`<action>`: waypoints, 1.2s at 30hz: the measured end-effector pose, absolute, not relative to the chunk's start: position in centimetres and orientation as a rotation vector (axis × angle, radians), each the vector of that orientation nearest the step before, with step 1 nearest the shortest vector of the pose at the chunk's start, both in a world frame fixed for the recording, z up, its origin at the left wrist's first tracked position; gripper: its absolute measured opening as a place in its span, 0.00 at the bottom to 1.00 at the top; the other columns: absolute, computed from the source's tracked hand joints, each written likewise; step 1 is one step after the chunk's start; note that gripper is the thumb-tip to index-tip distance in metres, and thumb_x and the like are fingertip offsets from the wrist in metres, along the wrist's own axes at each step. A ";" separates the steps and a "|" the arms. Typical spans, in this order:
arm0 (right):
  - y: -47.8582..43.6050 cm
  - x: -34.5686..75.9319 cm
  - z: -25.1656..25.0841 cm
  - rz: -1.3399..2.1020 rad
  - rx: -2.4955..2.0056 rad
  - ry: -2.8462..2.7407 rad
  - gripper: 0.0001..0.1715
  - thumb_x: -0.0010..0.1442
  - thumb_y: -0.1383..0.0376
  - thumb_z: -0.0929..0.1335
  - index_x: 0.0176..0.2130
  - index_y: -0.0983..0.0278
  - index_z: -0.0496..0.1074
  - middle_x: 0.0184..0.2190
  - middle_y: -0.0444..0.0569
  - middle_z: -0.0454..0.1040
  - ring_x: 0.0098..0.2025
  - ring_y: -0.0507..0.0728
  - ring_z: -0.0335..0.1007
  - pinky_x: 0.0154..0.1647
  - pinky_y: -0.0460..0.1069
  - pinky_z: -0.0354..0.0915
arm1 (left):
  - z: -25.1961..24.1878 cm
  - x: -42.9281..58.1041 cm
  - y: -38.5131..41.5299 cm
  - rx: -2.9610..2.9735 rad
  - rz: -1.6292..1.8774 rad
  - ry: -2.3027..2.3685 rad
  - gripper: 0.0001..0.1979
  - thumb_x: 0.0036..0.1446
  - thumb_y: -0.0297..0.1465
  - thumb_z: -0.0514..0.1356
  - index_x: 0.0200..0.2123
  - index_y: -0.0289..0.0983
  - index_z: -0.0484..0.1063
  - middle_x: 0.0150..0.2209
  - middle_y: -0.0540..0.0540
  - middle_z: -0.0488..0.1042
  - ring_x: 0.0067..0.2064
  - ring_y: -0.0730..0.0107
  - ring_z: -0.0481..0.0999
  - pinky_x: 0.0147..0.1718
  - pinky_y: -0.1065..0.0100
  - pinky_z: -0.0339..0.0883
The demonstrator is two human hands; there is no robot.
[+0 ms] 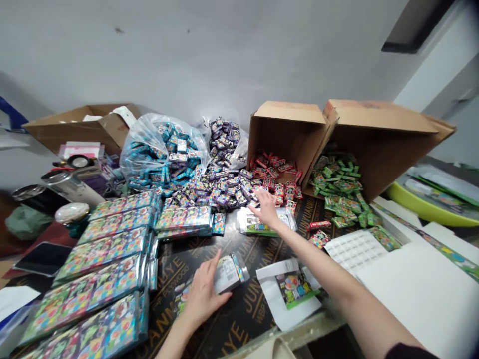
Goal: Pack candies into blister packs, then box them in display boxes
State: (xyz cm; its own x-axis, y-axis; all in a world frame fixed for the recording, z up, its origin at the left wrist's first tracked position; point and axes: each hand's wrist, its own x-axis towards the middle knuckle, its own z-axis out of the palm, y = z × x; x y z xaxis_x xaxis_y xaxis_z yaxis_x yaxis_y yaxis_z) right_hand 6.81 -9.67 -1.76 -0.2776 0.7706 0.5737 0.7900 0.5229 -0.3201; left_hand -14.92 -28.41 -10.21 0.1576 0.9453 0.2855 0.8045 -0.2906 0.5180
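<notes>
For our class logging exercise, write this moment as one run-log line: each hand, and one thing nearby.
left hand: holds clear-wrapped pack | right hand: open over loose printed packets | nearby: tipped cardboard box

The left hand (204, 294) gripped a clear plastic packet (227, 273) on the dark printed board, fingers curled over its near edge. The packet lay tilted, a white barcode label showing through its upper face, and small colourful boxes sat at its far end.

The right hand (265, 207) was stretched out well ahead, fingers spread and open. It hung at the edge of a heap of small foil-wrapped purple-and-multicoloured boxes (220, 192), just above a second clear packet (266, 222) with a green-edged card inside. Contact with the heap could not be told.
</notes>
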 end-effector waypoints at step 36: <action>-24.5 7.5 -3.4 0.669 -0.548 -2.311 0.50 0.42 0.55 0.72 0.59 0.59 0.52 0.57 0.53 0.56 0.58 0.62 0.52 0.57 0.57 0.50 | -6.5 -9.9 -30.3 0.782 1.088 0.953 0.17 0.41 0.36 0.66 0.32 0.31 0.71 0.26 0.45 0.74 0.25 0.70 0.74 0.30 0.66 0.70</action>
State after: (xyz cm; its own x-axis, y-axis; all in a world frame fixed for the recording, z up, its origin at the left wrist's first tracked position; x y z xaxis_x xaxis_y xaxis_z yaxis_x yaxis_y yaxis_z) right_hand 7.51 -24.49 -3.39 -0.6936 0.5395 0.4774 0.2012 0.7814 -0.5907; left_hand -9.89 -30.29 -6.54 0.1694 0.9559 -0.2400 -0.3639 0.2869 0.8861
